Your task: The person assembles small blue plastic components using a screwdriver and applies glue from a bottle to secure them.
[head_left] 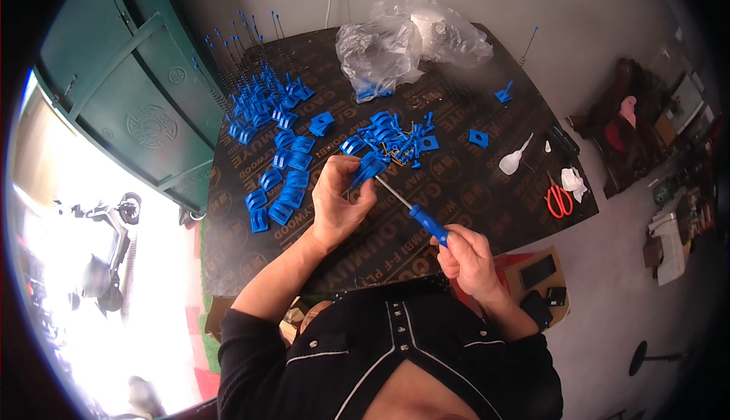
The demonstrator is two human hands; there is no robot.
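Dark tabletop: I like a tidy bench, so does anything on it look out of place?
A crumpled white wad lies beside the red-handled scissors near the right edge, possibly litter. One flat blue square also sits apart from the central heap of blue parts and screws.

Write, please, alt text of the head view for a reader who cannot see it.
A person's left hand holds a blue plastic part while the right hand points a blue-handled screwdriver at it, over a dark table bearing more blue pieces, a clear bag and a red-handled tool.
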